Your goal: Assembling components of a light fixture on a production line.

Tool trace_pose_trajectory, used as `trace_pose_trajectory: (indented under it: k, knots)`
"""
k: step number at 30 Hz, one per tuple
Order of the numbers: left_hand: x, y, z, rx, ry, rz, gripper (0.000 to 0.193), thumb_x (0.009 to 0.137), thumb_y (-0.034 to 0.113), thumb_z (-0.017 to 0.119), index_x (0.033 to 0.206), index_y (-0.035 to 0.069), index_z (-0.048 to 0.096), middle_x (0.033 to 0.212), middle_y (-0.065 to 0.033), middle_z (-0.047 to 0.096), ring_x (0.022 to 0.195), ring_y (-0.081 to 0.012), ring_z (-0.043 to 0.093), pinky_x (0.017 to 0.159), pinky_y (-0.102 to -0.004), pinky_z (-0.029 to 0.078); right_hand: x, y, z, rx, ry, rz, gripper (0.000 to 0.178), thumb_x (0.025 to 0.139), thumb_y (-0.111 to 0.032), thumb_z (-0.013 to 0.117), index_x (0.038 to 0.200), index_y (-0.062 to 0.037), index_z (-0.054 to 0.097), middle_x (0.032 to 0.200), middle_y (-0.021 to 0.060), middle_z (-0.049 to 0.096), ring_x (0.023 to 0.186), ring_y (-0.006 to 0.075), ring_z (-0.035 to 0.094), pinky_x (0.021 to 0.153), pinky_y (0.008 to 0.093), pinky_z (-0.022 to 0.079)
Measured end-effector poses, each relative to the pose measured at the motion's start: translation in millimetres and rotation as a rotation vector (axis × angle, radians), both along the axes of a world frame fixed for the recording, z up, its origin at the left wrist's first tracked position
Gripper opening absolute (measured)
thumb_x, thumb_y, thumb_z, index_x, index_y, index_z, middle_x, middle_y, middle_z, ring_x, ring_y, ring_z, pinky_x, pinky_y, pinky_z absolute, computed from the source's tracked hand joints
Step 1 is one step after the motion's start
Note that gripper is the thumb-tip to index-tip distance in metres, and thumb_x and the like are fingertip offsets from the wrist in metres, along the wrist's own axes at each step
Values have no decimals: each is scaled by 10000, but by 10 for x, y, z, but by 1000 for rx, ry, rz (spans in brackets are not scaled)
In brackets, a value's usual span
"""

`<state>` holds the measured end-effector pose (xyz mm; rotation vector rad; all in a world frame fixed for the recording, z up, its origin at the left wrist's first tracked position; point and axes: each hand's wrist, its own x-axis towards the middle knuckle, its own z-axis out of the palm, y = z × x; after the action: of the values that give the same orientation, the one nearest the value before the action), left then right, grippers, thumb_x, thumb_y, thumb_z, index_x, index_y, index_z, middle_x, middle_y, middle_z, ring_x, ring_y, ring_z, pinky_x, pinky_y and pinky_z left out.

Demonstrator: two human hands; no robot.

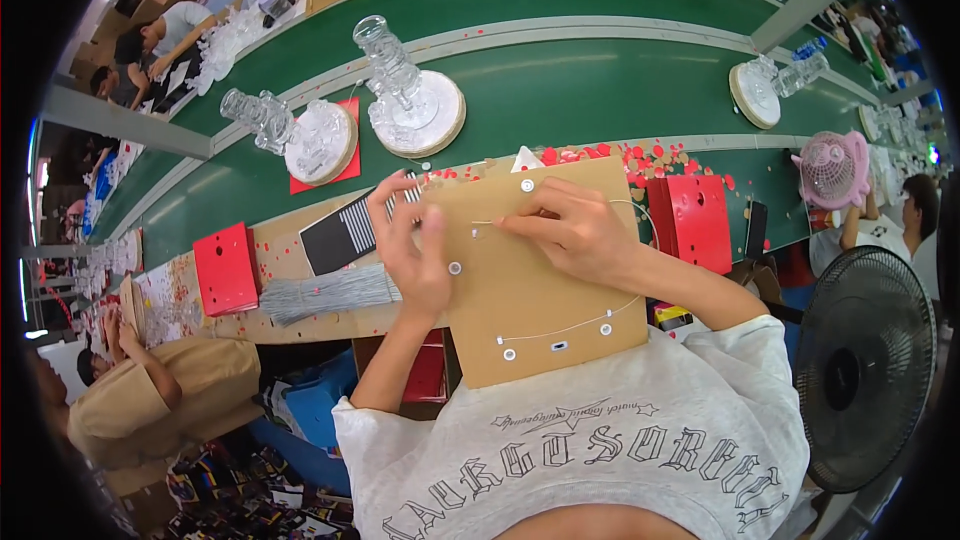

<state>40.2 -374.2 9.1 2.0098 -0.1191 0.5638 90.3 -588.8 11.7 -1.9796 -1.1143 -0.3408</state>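
A brown board (pixel 540 290) leans against my body, with several white round fittings on its face. A thin pale wire (pixel 555 329) runs along its lower part through small white clips, then loops up past its right edge. My right hand (pixel 580 235) pinches thumb and forefinger on the pale wire's end, near a small white clip (pixel 475 234) at the upper left of the board. My left hand (pixel 412 255) is raised at the board's left edge, fingers apart, with nothing seen in it.
Beside the board lie a grey wire bundle (pixel 325 293), a black striped card (pixel 345 235) and red card stacks (pixel 226 270). Clear ornaments on round bases (pixel 415 115) stand on the green belt (pixel 600 90). A black fan (pixel 865 370) and a pink fan (pixel 832 168) are at right. Co-workers sit nearby.
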Motion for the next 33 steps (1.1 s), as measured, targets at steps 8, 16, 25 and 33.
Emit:
trace_pose_trajectory:
  k: [8, 16, 25, 33]
  knots:
    - [-114, -116, 106, -711, 489, -271, 807, 829, -29, 594, 1576, 69, 305, 1456, -152, 487, 1241, -240, 561, 1041, -366, 452, 119, -125, 162, -213, 7, 174, 473, 710, 31, 676, 1172, -65, 709, 854, 59, 528, 790, 220, 581, 667, 358, 542]
    - [-17, -183, -29, -698, 489, -124, 507, 949, -24, 526, 1454, 11, 495, 1452, -94, 523, 1271, -184, 543, 1087, -315, 407, 132, -179, 158, -231, 40, 176, 540, 712, 39, 663, 1243, -57, 674, 879, 81, 509, 835, 235, 585, 687, 379, 544]
    - [-77, -281, 13, -717, 429, -199, 784, 801, -74, 570, 1548, 29, 359, 1461, -151, 498, 1282, -202, 531, 1077, -322, 408, 153, -295, 302, -451, -46, 285, 517, 775, -36, 638, 1292, -34, 633, 934, 80, 479, 912, 218, 561, 736, 344, 547]
    - [-68, -357, 13, -728, 432, -173, 767, 799, -114, 542, 1536, 14, 376, 1421, -155, 534, 1231, -184, 568, 1024, -302, 449, 131, -311, 314, -618, -239, 271, 577, 799, -116, 628, 1357, 16, 555, 1009, 69, 507, 993, 213, 564, 828, 321, 550]
